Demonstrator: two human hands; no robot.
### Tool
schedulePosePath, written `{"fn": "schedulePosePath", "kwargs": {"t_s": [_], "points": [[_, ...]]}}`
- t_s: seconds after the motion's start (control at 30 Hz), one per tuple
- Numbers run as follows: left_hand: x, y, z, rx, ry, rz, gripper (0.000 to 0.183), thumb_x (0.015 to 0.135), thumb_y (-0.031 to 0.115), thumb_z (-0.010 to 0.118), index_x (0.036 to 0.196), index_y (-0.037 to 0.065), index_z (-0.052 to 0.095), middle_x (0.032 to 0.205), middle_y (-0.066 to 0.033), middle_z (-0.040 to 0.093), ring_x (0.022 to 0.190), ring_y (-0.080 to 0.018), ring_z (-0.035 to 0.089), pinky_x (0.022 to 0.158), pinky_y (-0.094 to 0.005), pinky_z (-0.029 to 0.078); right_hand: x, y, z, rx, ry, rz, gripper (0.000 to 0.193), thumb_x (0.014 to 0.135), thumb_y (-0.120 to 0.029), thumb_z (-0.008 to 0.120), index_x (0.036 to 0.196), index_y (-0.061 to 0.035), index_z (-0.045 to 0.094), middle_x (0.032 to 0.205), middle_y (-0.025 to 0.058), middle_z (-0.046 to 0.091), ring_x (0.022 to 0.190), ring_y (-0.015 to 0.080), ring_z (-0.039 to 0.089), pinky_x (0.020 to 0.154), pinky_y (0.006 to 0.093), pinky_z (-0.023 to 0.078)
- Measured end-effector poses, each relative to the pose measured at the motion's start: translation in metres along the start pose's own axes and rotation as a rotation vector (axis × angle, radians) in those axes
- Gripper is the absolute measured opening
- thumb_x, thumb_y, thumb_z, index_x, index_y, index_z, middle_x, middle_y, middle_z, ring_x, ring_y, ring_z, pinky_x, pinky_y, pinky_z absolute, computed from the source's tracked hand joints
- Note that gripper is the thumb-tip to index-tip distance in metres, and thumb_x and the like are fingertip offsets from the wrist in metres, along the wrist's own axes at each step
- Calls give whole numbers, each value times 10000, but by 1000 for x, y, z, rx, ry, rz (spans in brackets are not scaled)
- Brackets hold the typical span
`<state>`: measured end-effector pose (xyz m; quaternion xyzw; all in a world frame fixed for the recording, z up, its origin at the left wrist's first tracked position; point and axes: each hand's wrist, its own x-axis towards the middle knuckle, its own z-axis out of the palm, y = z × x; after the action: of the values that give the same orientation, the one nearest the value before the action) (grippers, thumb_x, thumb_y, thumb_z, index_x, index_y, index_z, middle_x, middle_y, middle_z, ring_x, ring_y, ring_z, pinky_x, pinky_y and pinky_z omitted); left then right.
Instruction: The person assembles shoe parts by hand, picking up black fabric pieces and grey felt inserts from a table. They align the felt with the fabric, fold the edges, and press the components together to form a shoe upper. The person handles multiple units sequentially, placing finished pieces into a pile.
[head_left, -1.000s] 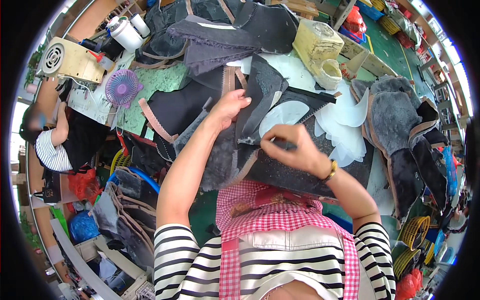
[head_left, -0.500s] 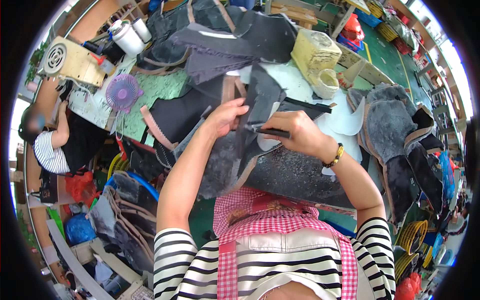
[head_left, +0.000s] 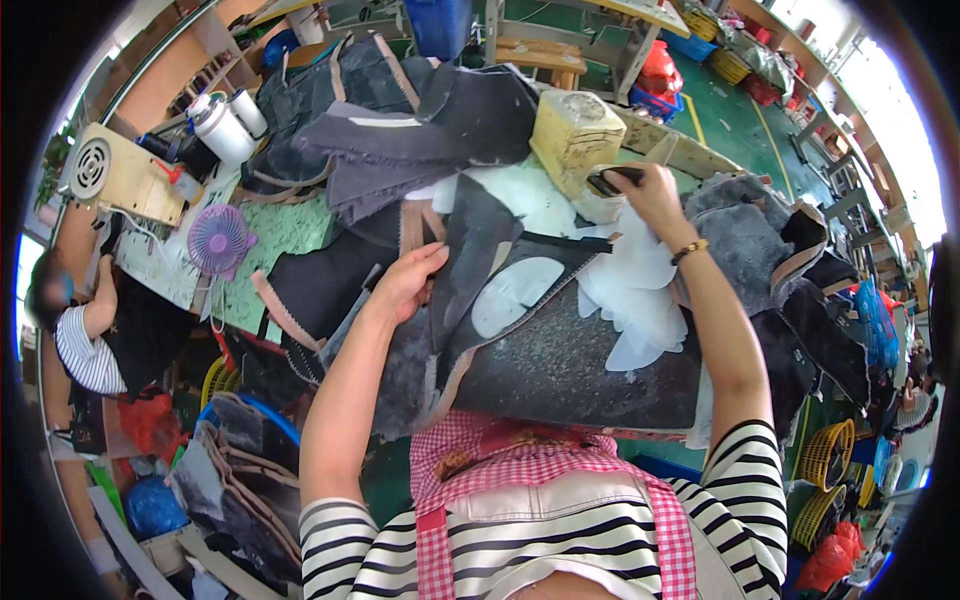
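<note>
My left hand (head_left: 410, 283) pinches the edge of a dark grey fleece-and-fabric piece (head_left: 470, 250) lying over the work surface in front of me. My right hand (head_left: 652, 203) is closed round a dark-handled tool (head_left: 618, 176), held at the mouth of a yellowed, stained plastic jug (head_left: 575, 135) with a cut-open spout. The tool's working end is hidden by the jug's mouth. Between my hands, a white rounded patch (head_left: 515, 295) shows within the fabric piece. Thin white sheets (head_left: 635, 305) lie overlapped below the right hand.
Stacked dark fabric pieces (head_left: 420, 125) lie at the back, and grey fleece pieces (head_left: 740, 235) are heaped at the right. A purple fan (head_left: 220, 242) stands at the left near white bottles (head_left: 222, 130). Another person (head_left: 95, 335) sits at the far left.
My right hand has moved with the dark-handled tool from the fabric up and right to the jug. My left hand still holds the piece, and the white patch is uncovered. The view has shifted.
</note>
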<state>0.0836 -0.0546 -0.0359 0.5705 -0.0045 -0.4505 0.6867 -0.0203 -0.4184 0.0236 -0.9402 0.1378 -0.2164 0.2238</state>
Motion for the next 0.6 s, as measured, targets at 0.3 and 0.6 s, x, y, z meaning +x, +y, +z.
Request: {"fn": "schedulePosePath", "kwargs": {"t_s": [0.3,0.6], "points": [[6,-7,6,60,114,100,212,987,167,484,1062,6,600,925,-64,654,782,-147,619,701,-290,513,-6,-14,-17,279,67,218,303,868,-278,674,950,12,704,645,86,658,514,136,622,495,275,485],[19,-7,2,137,111,32,206,984,144,480,1095,16,596,1015,-87,662,888,-190,644,783,-340,531,-87,-95,36,864,-640,220,212,859,-176,717,948,14,687,806,74,685,636,109,639,591,245,527]]}}
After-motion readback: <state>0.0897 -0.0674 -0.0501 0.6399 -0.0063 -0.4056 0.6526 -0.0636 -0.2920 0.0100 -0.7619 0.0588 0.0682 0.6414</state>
